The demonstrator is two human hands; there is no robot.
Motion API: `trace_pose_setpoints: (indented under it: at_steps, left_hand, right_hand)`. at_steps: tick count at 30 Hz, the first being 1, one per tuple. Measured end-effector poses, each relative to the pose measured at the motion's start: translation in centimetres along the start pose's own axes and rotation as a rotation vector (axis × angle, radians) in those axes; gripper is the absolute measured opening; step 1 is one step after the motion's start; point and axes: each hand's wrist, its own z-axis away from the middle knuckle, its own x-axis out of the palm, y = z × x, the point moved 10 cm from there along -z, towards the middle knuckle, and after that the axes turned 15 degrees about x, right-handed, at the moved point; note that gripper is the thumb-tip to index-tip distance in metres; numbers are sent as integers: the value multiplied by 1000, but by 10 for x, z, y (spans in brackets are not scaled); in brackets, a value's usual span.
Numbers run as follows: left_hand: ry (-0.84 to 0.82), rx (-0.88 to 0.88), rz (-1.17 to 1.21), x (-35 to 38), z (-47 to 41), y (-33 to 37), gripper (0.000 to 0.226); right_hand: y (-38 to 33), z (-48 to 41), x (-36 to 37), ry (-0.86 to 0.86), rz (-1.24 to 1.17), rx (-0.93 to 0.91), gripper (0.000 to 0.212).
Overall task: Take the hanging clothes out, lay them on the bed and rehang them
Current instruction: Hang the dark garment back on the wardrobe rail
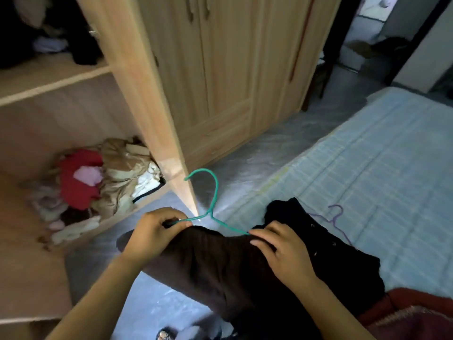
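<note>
garment: dark brown cloth [215,266], soft and gathered at the top edge, draped between both hands and hanging over the bed's near corner toward the floor.
hanger: thin green wire hanger [215,192], hook curved and pointing up, its two arms running down into the top of the brown cloth.
left hand: left hand [152,231] curled tight, fingers [171,218] pinched shut on the hanger's left arm and the cloth edge there.
right hand: right hand [284,251] laid on the cloth at the hanger's right arm end, fingers [263,233] bent and close together, pressing the fabric; whether they grip the wire I cannot tell.
second garment: black garment [326,244], crumpled, lying on the bed just right of the right hand, partly under it.
second hanger: thin purple wire hanger [337,217] flat on the bed, touching the black garment's far edge.
bed: pale blue checked quilted cover [380,155], flat, mostly bare beyond the clothes; a red-brown fabric [416,312] at the lower right corner.
floor: grey floor [257,148], a narrow strip between the bed and the wardrobe.
wardrobe: light pine wardrobe [220,82], open door edge [152,114] just past the hanger hook; the lower shelf holds a loose heap of clothes [98,182], red, pink and tan.
</note>
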Motion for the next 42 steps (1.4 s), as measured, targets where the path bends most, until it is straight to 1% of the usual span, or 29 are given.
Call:
trace_pose_setpoints:
  at_steps: [3, 5, 6, 8, 10, 11, 15, 19, 22, 24, 29, 33, 36, 39, 41, 42]
  left_hand:
    - [130, -93, -60, -69, 48, -39, 14]
    - [215, -118, -104, -118, 74, -59, 24]
    - [253, -114, -119, -142, 84, -66, 24]
    - [308, -96, -170, -189, 102, -74, 9]
    - [353, -66, -234, -233, 114, -81, 27]
    - [372, -59, -268, -252, 118, -85, 32]
    - [423, -7, -390, -323, 119, -94, 32]
    - [532, 27, -490, -391, 107, -92, 30]
    - [613, 29, -554, -443, 89, -94, 31]
    - [665, 26, -598, -479, 73, -99, 32]
    - [793, 75, -669, -567, 14, -110, 33]
    - [876, 136, -725, -636, -48, -119, 33]
    - [979, 205, -772, -694, -99, -115, 34]
    - [1095, 282, -780, -751, -148, -102, 27]
    - [1129, 299, -747, -789, -181, -98, 13]
    - [1138, 305, -726, -809, -197, -97, 11]
  right_hand:
    - [-75, -7, 36, 25, 5, -120, 24]
    - [-127, -11, 60, 36, 18, -206, 24]
    - [-151, -13, 72, 39, 22, -245, 26]
    - [-196, -19, 94, 60, 5, -307, 32]
    - [-235, -26, 111, 71, -36, -346, 28]
    - [-253, -31, 119, 62, -55, -361, 25]
    - [-319, -55, 141, 34, -101, -426, 21]
    - [-383, -94, 146, 24, -159, -472, 21]
    - [-428, -128, 150, 24, -202, -495, 27]
    - [-460, -154, 151, 57, -218, -521, 28]
    - [-543, -235, 147, 139, -254, -598, 14]
    - [-606, -312, 134, 200, -281, -644, 14]
    - [-656, -372, 112, 260, -322, -666, 13]
    - [-704, -429, 83, 331, -316, -688, 22]
    - [-729, -466, 64, 360, -298, -691, 31]
    - [-739, -484, 54, 377, -289, -692, 35]
